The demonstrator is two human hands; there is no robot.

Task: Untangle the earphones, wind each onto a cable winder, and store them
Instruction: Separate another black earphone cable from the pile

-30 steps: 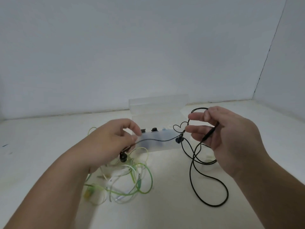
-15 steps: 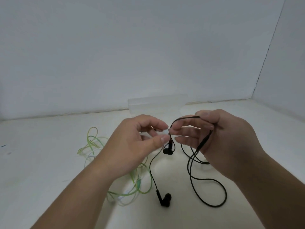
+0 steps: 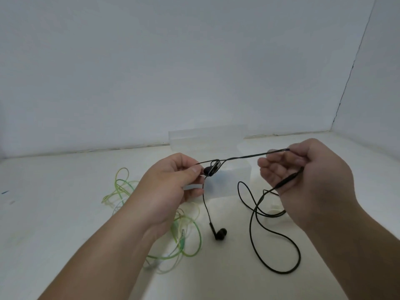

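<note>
**Black earphones pulled taut, one loop still to clear**

The step in hand looks to be untangling. The thin black wired earphones (image 3: pixel 244 157) are stretched between both hands at the centre of the frame. They are clear of the translucent green earphones (image 3: pixel 190 254), which lie in a loose heap on the white table (image 3: pixel 65 213), lower left of centre. A small loop of cable wraps one black earbud (image 3: pixel 208 169) just right of the left thumb. The next move probably calls for easing that bud back through the loop, since pulling harder would likely tighten it. No winding has begun.

The left hand (image 3: pixel 168 189) is narrowly closed, thumb and forefinger pinching the cable beside that bud. The right hand (image 3: pixel 307 180), at centre right, curls its fingers round a doubled run of cable, and the slim inline remote (image 3: pixel 289 180) crosses its palm. The second earbud (image 3: pixel 219 232) lies on the table below centre, with slack cable looping under the right hand. A clear plastic box (image 3: pixel 205 137) stands behind the hands.
</note>
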